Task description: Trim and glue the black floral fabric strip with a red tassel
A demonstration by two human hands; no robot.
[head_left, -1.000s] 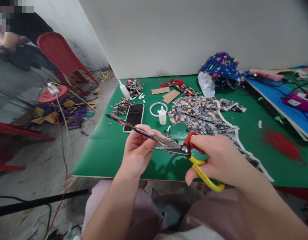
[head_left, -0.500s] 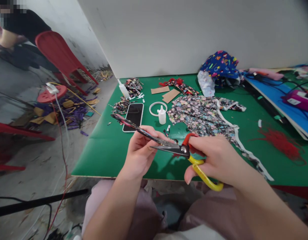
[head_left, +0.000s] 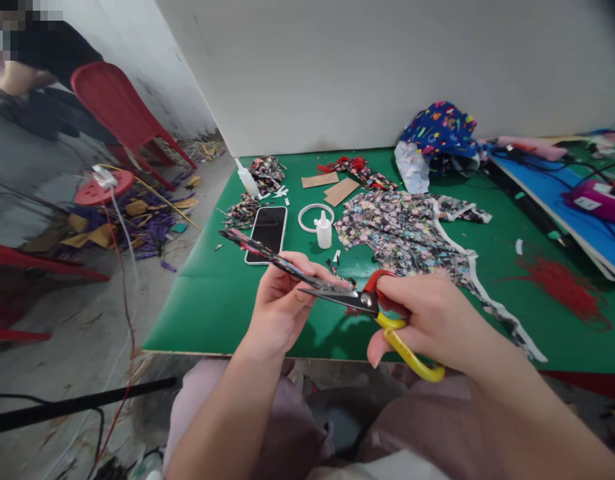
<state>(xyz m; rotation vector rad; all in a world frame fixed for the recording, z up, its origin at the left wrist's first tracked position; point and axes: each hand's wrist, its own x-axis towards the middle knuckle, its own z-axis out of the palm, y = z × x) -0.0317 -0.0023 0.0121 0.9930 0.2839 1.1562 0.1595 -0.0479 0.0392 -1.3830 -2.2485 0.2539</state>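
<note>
Between the fingers of my left hand (head_left: pixel 282 300) is a narrow dark floral strip (head_left: pixel 257 250), which slants up to the left over a phone (head_left: pixel 268 233). My right hand (head_left: pixel 427 313) grips scissors (head_left: pixel 407 350) with one red and one yellow handle. The scissor blades point left and lie at the strip's right end, close to my left fingertips. A small white bottle (head_left: pixel 324 231) stands beyond my hands beside a white ring (head_left: pixel 302 217). Floral fabric (head_left: pixel 397 230) with a white edge is spread behind my right hand.
The green table (head_left: pixel 187 310) also bears brown card pieces (head_left: pixel 341 191), a second bottle (head_left: pixel 247 180), red threads (head_left: pixel 562 287), a blue patterned cloth (head_left: pixel 437 133) and a blue board (head_left: pixel 577 213). A person sits by a red chair (head_left: pixel 112 100) at the far left.
The scissor blades look slightly more closed at the strip. The strip's left end has shifted very slightly left; both hands stay almost in place.
</note>
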